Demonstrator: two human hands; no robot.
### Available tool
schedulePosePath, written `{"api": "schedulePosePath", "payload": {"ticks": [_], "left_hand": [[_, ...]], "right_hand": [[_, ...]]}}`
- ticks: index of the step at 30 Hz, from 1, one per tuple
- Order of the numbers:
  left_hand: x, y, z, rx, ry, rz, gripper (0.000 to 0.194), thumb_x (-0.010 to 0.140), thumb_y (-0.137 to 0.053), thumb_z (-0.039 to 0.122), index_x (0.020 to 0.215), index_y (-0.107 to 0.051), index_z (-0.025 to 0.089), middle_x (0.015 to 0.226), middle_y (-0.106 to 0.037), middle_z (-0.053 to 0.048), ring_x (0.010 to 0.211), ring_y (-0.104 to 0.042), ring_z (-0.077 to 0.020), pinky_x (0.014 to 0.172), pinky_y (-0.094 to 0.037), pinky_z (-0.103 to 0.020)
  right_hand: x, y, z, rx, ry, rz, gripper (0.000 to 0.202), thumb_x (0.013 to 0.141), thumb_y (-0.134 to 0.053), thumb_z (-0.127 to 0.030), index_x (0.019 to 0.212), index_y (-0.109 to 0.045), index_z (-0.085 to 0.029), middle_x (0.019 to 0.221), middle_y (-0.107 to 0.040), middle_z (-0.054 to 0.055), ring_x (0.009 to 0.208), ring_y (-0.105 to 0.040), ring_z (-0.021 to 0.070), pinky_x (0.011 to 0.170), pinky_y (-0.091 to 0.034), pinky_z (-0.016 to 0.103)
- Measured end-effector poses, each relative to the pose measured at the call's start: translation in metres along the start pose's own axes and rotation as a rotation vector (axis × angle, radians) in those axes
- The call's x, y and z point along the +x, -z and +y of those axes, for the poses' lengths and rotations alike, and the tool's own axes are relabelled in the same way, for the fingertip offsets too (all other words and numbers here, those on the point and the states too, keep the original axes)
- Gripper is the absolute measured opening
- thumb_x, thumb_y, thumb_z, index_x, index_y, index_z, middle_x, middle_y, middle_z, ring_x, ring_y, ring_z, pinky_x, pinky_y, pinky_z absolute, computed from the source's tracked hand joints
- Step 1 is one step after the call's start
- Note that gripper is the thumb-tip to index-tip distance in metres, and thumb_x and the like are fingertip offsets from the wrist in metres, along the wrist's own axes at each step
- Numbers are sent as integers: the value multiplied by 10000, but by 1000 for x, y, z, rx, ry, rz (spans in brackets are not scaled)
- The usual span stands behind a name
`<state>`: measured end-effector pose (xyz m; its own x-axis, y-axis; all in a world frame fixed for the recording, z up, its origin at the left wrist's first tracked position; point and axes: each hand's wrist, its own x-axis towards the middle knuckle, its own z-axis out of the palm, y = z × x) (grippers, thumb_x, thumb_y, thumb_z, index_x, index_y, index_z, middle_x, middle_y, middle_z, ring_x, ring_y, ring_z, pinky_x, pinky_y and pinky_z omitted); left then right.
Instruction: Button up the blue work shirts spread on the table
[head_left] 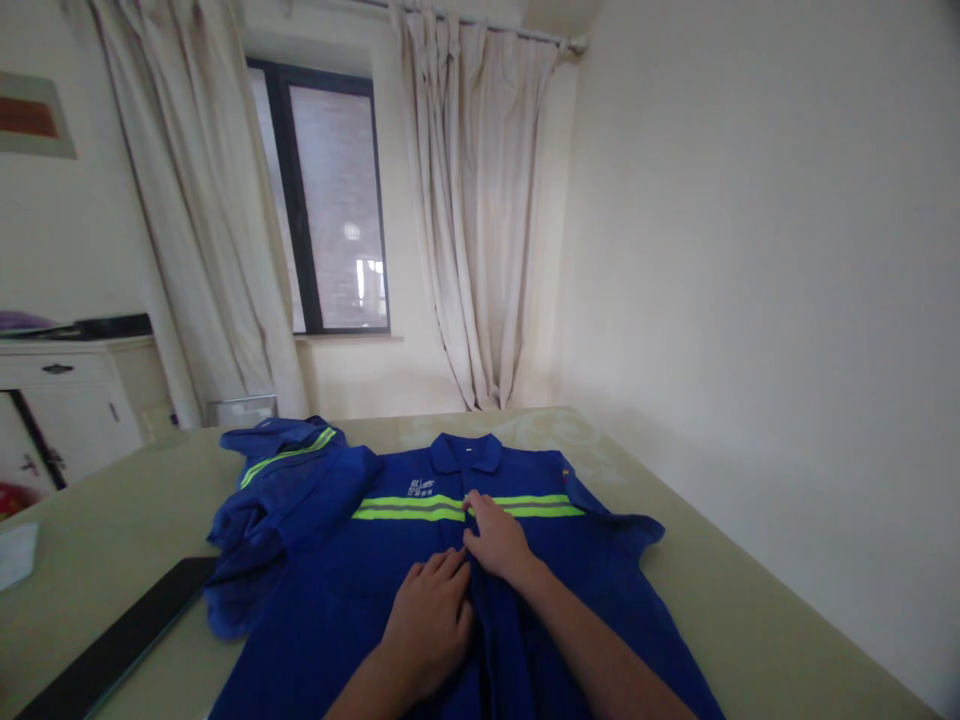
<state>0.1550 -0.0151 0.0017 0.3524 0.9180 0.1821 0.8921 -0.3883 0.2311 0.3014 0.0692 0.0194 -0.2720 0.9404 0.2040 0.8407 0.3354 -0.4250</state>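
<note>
A blue work jacket (pixel 337 560) with yellow-green reflective stripes lies front up on the bed-like surface, its collar (pixel 466 454) pointing away from me. My right hand (pixel 499 537) pinches the front edge at the chest stripe, thumb and fingers close together. Just below and to the left, my left hand (pixel 433 612) has its fingers bent over the same front edge, gripping the cloth; its thumb is partly hidden. Beneath my hands the lower front hangs a little apart. White lettering (pixel 421 487) marks the chest at left.
Another bundled blue garment (pixel 281 450) with a stripe lies at the left, against the jacket's sleeve. A long black flat object (pixel 124 635) rests nearer me on the pale green surface (pixel 750 610). Beyond are a white cabinet (pixel 82 385), curtains (pixel 487 200) and a window (pixel 337 200); a wall borders the right.
</note>
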Motion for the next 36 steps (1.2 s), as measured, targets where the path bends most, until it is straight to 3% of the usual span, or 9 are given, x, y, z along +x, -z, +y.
{"api": "schedulePosePath", "payload": {"ticks": [4, 8, 10, 13, 19, 22, 29, 36], "left_hand": [[37, 22, -4, -66, 250, -22, 329, 943, -399, 232, 1017, -718, 260, 1092, -767, -57, 1051, -699, -241, 925, -494, -371], [82, 13, -6, -71, 426, 48, 370, 984, -363, 284, 949, -708, 156, 1032, -764, -173, 979, -724, -300, 813, -493, -381], [93, 4, -7, -92, 438, 77, 372, 997, -363, 292, 931, -705, 162, 1035, -768, -163, 984, -723, -290, 809, -477, -363], [94, -3, -10, -150, 401, 87, 365, 1012, -381, 329, 901, -706, 206, 1010, -780, -95, 958, -724, -250, 796, -451, -324], [94, -5, -27, -293, 370, 31, 282, 985, -475, 364, 914, -724, 251, 965, -789, -18, 909, -714, -198, 708, -405, -263], [97, -8, -35, -352, 359, 12, 253, 972, -493, 344, 903, -714, 246, 945, -784, -14, 886, -704, -191, 695, -398, -257], [95, -18, -45, -465, 299, 36, 283, 988, -451, 417, 931, -677, 257, 947, -749, 1, 897, -675, -187, 773, -441, -262], [95, -22, -50, -533, 272, 60, 265, 979, -456, 405, 915, -661, 251, 930, -735, 8, 911, -659, -179, 829, -472, -264]], "right_hand": [[-5, -15, 8, 145, 90, 82, 202, 892, -537, -177, 1073, -589, -249, 1070, -681, 21, 974, -643, 187, 823, -431, 272], [-8, -18, 10, 69, 48, 79, 200, 979, -457, -197, 985, -653, -233, 1047, -700, 57, 938, -665, 202, 776, -434, 279], [-8, -16, 9, -3, -20, 67, 246, 1005, -429, -218, 1005, -675, -232, 1079, -702, 72, 895, -679, 209, 732, -436, 290], [-9, -12, 9, -21, -45, 59, 236, 1009, -457, -249, 1012, -693, -233, 1091, -705, 68, 917, -685, 215, 740, -449, 292], [-10, -9, 13, -91, 53, 23, 216, 1012, -481, -263, 1045, -693, -239, 1106, -701, 55, 943, -676, 204, 769, -461, 282], [-11, -9, 13, -154, 57, 16, 219, 1027, -483, -303, 1056, -692, -246, 1128, -699, 56, 907, -675, 198, 727, -453, 276], [-6, -4, 17, -5, -36, 110, 243, 1014, -563, -376, 891, -718, -234, 954, -735, 21, 867, -671, 181, 704, -406, 258], [-8, -4, 14, -19, -114, 151, 338, 1007, -567, -475, 847, -710, -215, 889, -745, 43, 809, -668, 193, 664, -379, 269]]}}
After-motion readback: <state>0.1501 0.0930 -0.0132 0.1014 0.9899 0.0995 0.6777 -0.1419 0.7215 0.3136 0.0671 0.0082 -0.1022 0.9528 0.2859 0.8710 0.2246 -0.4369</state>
